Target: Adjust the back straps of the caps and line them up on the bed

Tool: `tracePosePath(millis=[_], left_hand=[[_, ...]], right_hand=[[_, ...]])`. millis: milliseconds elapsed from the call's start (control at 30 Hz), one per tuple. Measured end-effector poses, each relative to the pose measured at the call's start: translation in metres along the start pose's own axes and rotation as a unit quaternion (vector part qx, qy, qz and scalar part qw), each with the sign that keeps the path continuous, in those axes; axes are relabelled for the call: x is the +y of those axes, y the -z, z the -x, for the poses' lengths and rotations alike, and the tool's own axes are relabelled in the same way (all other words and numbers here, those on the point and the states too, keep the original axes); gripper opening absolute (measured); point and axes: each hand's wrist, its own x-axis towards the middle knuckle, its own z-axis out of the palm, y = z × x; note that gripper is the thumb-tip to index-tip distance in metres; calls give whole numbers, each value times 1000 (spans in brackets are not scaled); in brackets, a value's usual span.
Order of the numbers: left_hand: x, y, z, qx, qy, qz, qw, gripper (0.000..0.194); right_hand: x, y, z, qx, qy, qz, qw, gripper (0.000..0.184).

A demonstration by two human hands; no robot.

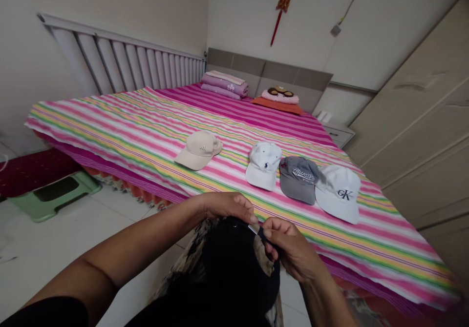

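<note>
In the head view a black cap (234, 256) is held low in front of my body, its rear opening turned to the right. My left hand (230, 206) pinches the strap end at the cap's back edge, where a small pale piece shows. Facing it, my right hand (291, 244) is closed on the other part of the dark strap. The fingertips of both hands are close together over the opening. Beyond them on the bed lie a beige cap (200, 147), a white cap with a small dark logo (264, 167), a grey cap with lettering (299, 183) and a white CK cap (337, 195).
A striped sheet (132, 136) covers the bed. Folded purple bedding (223, 84) and an orange pillow (274, 103) lie near the headboard (249, 66). A green stool (54, 197) stands on the tiles at left; a wardrobe (421, 136) rises at right.
</note>
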Motion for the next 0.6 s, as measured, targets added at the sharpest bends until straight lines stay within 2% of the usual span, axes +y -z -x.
tracePosePath(millis=[167,333,600], left_hand=[[-5,2,-3,-1,-5,37,999,25],[-5,3,-1,-13,36,10,999,19],[-5,2,2,1,36,30,999,16]], right_hand=[[-1,-1,0,3,1,-10,1000,22],[-1,-2,0,5,4,-24,1000,23],[-8,3,4,-43,-4,-3,999,31]])
